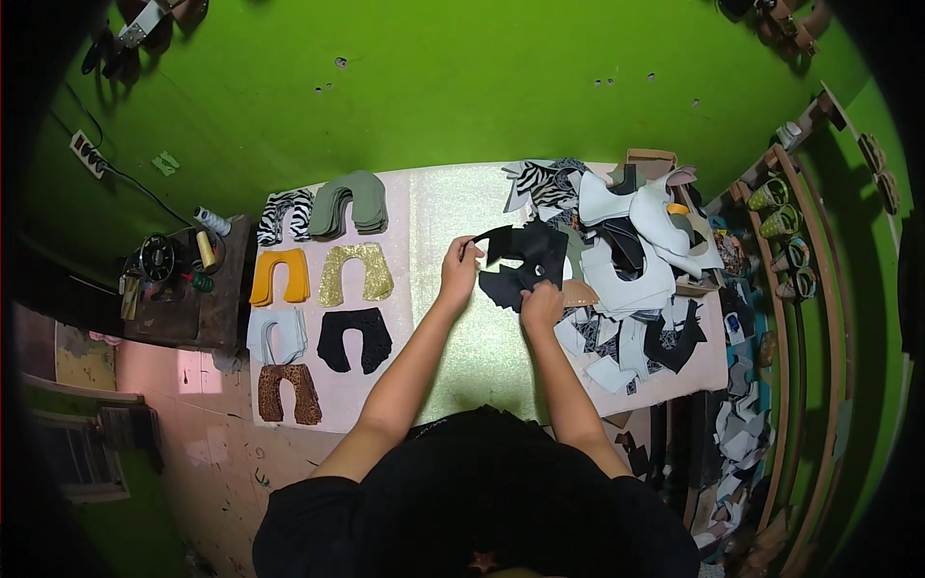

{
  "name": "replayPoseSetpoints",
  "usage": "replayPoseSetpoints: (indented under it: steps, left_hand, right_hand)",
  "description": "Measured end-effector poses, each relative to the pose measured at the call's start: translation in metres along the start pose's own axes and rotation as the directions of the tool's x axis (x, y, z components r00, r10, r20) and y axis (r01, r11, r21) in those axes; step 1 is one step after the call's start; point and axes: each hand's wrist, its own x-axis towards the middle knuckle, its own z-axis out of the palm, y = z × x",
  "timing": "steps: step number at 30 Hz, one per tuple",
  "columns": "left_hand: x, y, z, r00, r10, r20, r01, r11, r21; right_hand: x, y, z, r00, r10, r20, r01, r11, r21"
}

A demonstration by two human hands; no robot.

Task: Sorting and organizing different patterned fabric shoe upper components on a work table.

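Observation:
Both my hands are over the middle of the table, closed on black material. My left hand (460, 272) pinches the left upper edge of a black cut piece of leather-like sheet (541, 249). My right hand (542, 306) grips its lower edge, fingers curled. The piece has an irregular outline with a notch on its left side and a small hole. Whether it is one sheet or several overlapping ones I cannot tell. Just right of it lies a heap of scraps, with large white pieces (631, 281), zebra-print scraps (541, 185) and a tan piece (579, 294).
On the table's left are U-shaped stacks: zebra (274, 231), olive (334, 207), yellow (263, 276), gold glitter (381, 279), white (260, 332), black (332, 342) and leopard (270, 397). A sewing machine (157, 256) stands left; a shoe rack (782, 318) stands right. More scraps (742, 424) lie beside the table.

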Motion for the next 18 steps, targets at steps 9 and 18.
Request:
replayPoseSetpoints:
  steps: [9,18]
  left_hand:
    - [-0.002,0.025,-0.017,0.997,0.057,-0.046,-0.054,0.997,0.057]
    - [-0.011,0.002,-0.023,0.998,0.062,-0.017,-0.061,0.997,0.056]
  right_hand:
    - [0.002,0.009,0.002,0.998,-0.032,-0.059,0.048,0.952,0.303]
    - [0.006,0.018,-0.006,0.997,0.030,-0.069,0.009,0.858,0.514]
